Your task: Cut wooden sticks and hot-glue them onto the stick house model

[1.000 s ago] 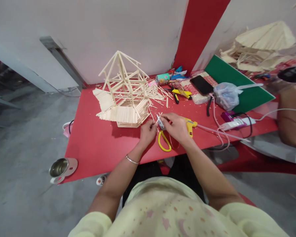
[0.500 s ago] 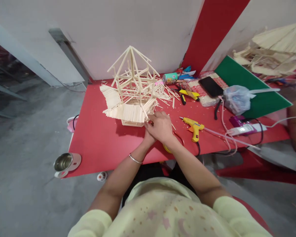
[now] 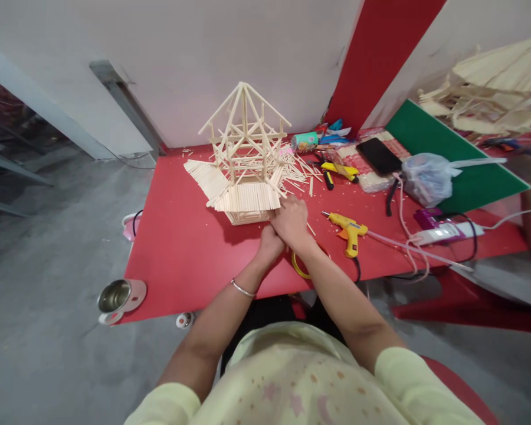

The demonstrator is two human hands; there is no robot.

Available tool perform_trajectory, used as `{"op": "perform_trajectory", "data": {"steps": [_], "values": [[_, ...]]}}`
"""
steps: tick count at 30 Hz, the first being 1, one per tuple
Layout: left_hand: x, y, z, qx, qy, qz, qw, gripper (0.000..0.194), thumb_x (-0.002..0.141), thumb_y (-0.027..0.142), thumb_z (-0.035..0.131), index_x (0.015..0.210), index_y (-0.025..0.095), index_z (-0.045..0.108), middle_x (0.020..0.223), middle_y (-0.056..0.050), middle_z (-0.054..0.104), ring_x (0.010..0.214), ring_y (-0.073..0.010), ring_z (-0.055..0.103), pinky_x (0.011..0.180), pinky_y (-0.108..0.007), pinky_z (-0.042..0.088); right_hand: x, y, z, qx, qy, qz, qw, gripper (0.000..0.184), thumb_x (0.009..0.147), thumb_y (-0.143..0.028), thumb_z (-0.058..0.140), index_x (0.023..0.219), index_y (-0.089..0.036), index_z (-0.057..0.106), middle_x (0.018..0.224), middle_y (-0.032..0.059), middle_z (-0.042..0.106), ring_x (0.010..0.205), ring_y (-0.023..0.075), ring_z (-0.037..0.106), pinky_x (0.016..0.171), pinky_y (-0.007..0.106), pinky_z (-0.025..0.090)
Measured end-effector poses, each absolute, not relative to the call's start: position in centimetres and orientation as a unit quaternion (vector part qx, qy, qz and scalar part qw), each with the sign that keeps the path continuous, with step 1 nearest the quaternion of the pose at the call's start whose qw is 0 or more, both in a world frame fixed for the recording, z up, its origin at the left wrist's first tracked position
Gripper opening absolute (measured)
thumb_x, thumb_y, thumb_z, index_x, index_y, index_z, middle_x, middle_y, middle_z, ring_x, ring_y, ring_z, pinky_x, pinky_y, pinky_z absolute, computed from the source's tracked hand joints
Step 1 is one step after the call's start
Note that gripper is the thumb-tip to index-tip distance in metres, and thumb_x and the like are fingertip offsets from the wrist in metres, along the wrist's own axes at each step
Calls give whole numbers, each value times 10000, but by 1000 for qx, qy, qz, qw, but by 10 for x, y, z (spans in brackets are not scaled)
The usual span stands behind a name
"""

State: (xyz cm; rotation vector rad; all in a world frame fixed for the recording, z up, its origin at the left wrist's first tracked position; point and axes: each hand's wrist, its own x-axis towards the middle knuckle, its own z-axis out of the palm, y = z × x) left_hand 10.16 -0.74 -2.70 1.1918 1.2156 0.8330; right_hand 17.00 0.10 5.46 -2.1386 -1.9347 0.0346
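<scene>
A model pavilion made of pale wooden sticks (image 3: 246, 198) stands on the red table, with an open frame on top and slatted roof panels lower down. At its near right corner my right hand (image 3: 291, 221) is closed, fingertips against the edge of the model. Tucked below and left of it, my left hand (image 3: 271, 243) is curled, its fingers partly covered by the right one; what it grips is hidden. A yellow ring, perhaps a tape roll (image 3: 300, 267), lies under my right wrist.
A yellow glue gun (image 3: 348, 229) lies to the right, its cord over the front edge. Behind are loose sticks (image 3: 298, 168), yellow-handled cutters (image 3: 340, 170), a phone (image 3: 379, 156) and a plastic bag (image 3: 427, 179). A metal cup (image 3: 120, 298) sits at the left front corner.
The model has turned and shifted a little to the right, so its front roof panel faces me more squarely. Both hands have moved slightly right with its corner.
</scene>
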Motion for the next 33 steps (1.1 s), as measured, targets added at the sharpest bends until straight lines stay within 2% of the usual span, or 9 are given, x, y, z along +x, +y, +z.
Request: {"op": "perform_trajectory", "data": {"steps": [4,8,11,14,16,18,24,28,33], "values": [[97,-18,-25,518,475,381,601,307,819,303,651,559,173,553,411,7,509,385,-104,473,428,-224,347,188,-15,49,-689,-698,4,196,311,997,-343,513,1070,-183,770,1063,145,744,1040,295,637,869,393,460],[97,-20,-18,484,422,418,642,298,859,457,669,780,182,583,511,32,592,356,-83,457,389,-211,333,216,-39,43,-694,-654,20,300,337,1012,-370,492,1138,-224,769,1063,106,758,997,256,663,876,363,479],[97,-23,-13,470,387,429,668,357,847,519,702,855,186,573,608,16,658,365,-78,473,373,-209,340,233,-48,36,-713,-610,53,343,344,1004,-402,501,1125,-234,774,1052,88,769,951,238,683,858,344,486],[96,-25,-10,479,374,428,669,382,855,541,702,852,184,565,632,13,662,380,-76,486,382,-211,360,238,-50,30,-701,-603,130,358,344,998,-439,501,941,-236,772,912,47,760,843,199,672,797,301,477],[95,-24,-9,482,376,431,664,395,849,550,711,852,181,569,639,12,661,392,-75,491,393,-214,374,235,-49,28,-668,-610,195,380,382,1000,-433,485,767,-227,706,760,13,705,766,172,641,765,275,464],[95,-23,-9,485,379,435,657,398,841,547,723,851,174,583,643,7,662,401,-72,489,404,-214,382,230,-48,28,-624,-606,261,418,398,1000,-412,474,691,-222,637,673,-8,641,732,159,615,755,264,459],[95,-20,-14,493,382,439,647,358,824,498,744,871,162,631,647,16,649,426,-73,513,420,-208,407,224,-44,23,-596,-538,333,495,302,927,-473,605,855,-202,719,803,8,687,744,157,612,713,262,468],[95,-22,-11,499,374,428,654,344,805,477,760,881,151,682,724,0,663,486,-81,559,467,-223,472,224,-45,22,-606,-501,349,510,328,927,-504,593,855,-202,700,771,5,676,697,151,595,657,254,461],[90,-23,-3,487,369,421,671,334,786,476,770,786,153,682,697,-4,647,490,-82,550,452,-216,452,221,-48,29,-597,-509,356,508,325,920,-513,620,865,-205,709,789,9,690,711,155,614,681,260,482]]}}
